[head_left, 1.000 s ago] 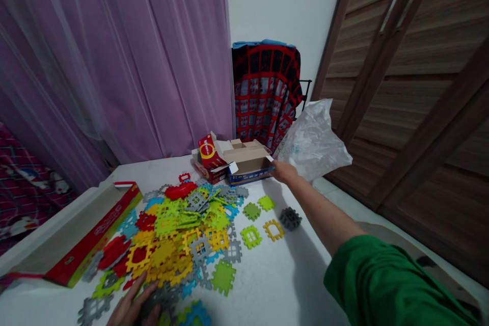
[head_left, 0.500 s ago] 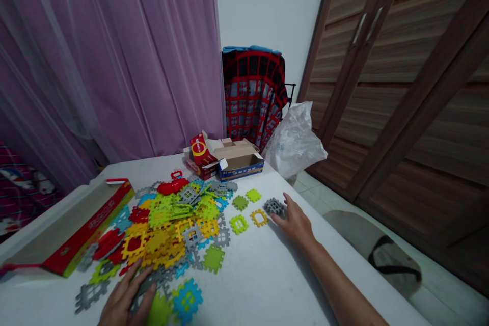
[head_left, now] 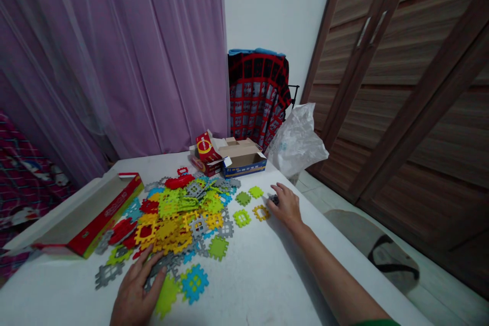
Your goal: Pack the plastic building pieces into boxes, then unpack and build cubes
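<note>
My right hand [head_left: 286, 205] lies over a dark grey notched building tile [head_left: 273, 198] at the table's right side, thumb and fingers around it; most of the tile is hidden. Just left of it is a yellow frame-shaped tile [head_left: 261, 213], with a lime window tile [head_left: 242, 218] beyond. Two green tiles, one darker [head_left: 243, 198] and one brighter [head_left: 255, 192], lie farther back. My left hand [head_left: 137, 285] rests with fingers apart at the near edge of the mixed tile pile [head_left: 171, 234], touching grey tiles. Beside its thumb are a lime tile [head_left: 167, 295] and a blue one [head_left: 194, 283].
A long open red box [head_left: 110, 214] lies left of the pile on the white table [head_left: 244, 285]. At the back stand a small red box [head_left: 208, 147] and an open blue box [head_left: 245, 167]. A clear plastic bag [head_left: 298, 140] is past the table's right edge.
My right hand has moved left and over the grey tile, closing around it. My left hand stays by the pile's near edge. The view has shifted slightly left.
</note>
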Motion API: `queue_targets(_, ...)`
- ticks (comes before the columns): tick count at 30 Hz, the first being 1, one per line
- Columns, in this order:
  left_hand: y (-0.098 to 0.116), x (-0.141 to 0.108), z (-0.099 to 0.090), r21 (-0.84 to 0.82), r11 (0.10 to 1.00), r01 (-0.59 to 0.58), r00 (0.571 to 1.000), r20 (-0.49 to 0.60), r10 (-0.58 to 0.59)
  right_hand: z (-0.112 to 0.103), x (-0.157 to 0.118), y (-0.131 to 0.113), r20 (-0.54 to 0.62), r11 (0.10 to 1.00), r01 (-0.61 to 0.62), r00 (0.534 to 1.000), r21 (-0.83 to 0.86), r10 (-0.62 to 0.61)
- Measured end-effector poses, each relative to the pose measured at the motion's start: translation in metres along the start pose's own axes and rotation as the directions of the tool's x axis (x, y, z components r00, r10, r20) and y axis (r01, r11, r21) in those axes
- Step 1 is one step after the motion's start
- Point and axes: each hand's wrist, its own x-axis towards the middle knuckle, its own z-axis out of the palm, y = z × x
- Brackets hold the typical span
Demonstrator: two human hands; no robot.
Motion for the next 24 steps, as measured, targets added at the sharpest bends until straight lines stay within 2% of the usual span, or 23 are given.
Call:
queue_targets(1,0.000,0.000,0.000,0.001,1.000,0.002,1.000,-0.001,-0.002,-0.006,0.012,-0.007,0.098,0.998,0.046,0.994,-0.045,-0.041)
queue_targets(3,-0.001,0.000,0.001,0.001,1.000,0.003,1.000,-0.009,-0.003,-0.015,0.035,-0.022,0.328,0.975,0.178,0.936,-0.136,-0.126)
queue_targets(5,-0.002,0.000,0.003,-0.003,1.000,0.003,1.000,-0.019,-0.003,-0.017,0.057,-0.034,0.450,0.953,0.269,0.875,-0.143,-0.179)
queue_targets(8,-0.002,-0.001,0.004,-0.016,1.000,-0.009,0.999,-0.032,0.009,-0.009,0.080,-0.042,0.548,0.938,0.323,0.811,-0.128,-0.204)
queue_targets(13,-0.001,-0.003,0.004,-0.003,1.000,0.000,1.000,-0.029,0.000,0.005,0.102,-0.047,0.639,0.936,0.329,0.748,-0.122,-0.180)
queue_targets(18,-0.002,-0.004,-0.001,-0.006,1.000,-0.009,1.000,0.017,0.009,0.006,0.119,-0.046,0.663,0.939,0.314,0.734,-0.141,-0.146)
queue_targets(24,-0.003,-0.005,-0.009,0.016,0.998,-0.060,0.995,0.076,0.059,0.004,0.140,-0.029,0.690,0.941,0.253,0.723,-0.224,-0.031)
